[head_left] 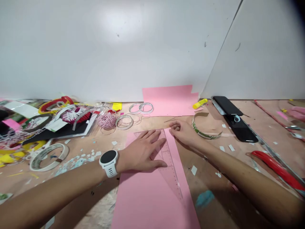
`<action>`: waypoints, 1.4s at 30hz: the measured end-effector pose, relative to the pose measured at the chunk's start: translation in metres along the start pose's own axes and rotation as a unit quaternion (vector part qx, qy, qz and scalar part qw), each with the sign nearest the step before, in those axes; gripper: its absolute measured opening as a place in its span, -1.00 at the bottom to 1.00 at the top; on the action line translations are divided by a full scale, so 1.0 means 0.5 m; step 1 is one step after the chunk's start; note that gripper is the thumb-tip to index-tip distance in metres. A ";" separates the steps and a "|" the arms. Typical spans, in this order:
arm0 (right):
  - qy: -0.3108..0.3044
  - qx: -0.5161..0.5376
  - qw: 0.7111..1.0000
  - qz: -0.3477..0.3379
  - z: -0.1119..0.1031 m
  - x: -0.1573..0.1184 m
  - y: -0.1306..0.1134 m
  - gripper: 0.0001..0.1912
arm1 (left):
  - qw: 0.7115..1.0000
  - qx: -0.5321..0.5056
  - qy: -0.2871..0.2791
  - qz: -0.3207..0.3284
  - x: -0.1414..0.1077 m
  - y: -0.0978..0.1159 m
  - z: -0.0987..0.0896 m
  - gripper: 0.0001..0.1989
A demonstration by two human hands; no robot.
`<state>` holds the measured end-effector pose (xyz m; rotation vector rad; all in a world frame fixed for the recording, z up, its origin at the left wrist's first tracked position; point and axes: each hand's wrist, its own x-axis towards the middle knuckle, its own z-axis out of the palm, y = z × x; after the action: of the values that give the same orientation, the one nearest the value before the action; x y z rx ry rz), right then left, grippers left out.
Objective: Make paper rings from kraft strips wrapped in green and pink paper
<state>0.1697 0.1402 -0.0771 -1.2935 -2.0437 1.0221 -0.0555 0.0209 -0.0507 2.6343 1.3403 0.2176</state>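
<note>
A long pink sheet (152,200) lies on the table in front of me. On its upper part rests a clear set square (169,171) with ruler markings. My left hand (145,151), with a white watch (109,163) at the wrist, lies flat over the set square with fingers spread. My right hand (182,131) is at the sheet's top right corner, its fingers curled together; what they hold, if anything, is too small to make out. Just beyond the right hand are thin dark lines or wires (170,120) on the table.
Another pink sheet (170,100) leans at the wall, beside a yellow highlighter (200,103). Rings and a ball of red-white string (107,121) sit left of centre, near a craft pile. Phones (240,128), a green-patterned band (199,132) and a red-handled tool (276,168) lie right.
</note>
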 end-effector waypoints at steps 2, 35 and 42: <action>-0.006 -0.007 1.000 0.000 -0.005 -0.003 -0.011 -0.73 | 1.000 -0.011 0.006 0.005 0.009 -0.011 0.010 -0.08; -0.141 -0.055 0.984 0.099 -0.040 0.045 -0.051 -0.86 | 0.993 -0.060 0.089 0.057 0.036 -0.054 0.026 -0.15; -0.145 -0.062 0.983 0.095 -0.035 0.044 -0.053 -0.86 | 0.993 -0.051 0.087 0.061 0.034 -0.056 0.027 -0.14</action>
<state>0.1594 0.1590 -0.0448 -1.5029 -2.2613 1.2488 -0.0649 0.0496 -0.0695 2.6634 1.1810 0.5294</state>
